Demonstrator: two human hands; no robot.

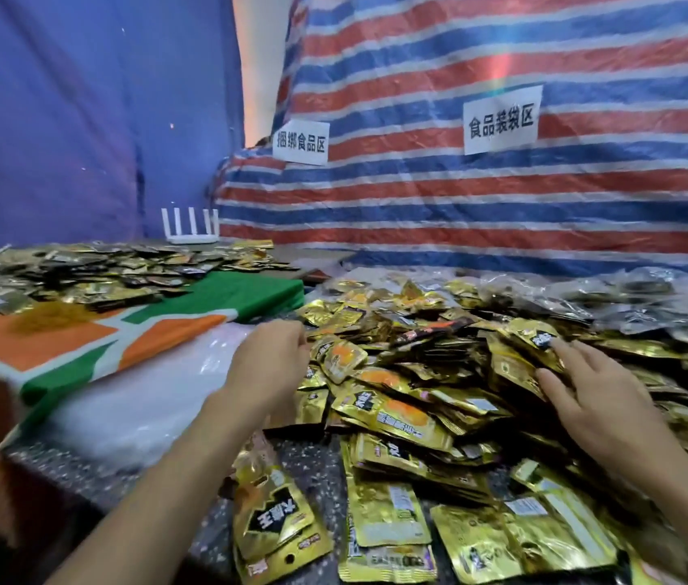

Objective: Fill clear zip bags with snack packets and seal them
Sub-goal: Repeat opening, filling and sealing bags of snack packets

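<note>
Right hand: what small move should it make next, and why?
Probably the right hand should curl its fingers round a few packets. It lies open on the pile, fingers straight, gripping nothing, so gathering packets seems to come before any bag is filled.

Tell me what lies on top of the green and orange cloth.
A spread of gold and dark snack packets covers its far end, with a fuzzy yellow heap nearer. The cloth beneath them is hidden.

Light: soft, fairly bright; pinkish flare on the striped tarp (pixel 498 69).
Glare: glints on the gold packets (pixel 397 407).
Blur: left hand (pixel 268 361) and lower-left corner smeared.
Edges: wide-angle bending.
</note>
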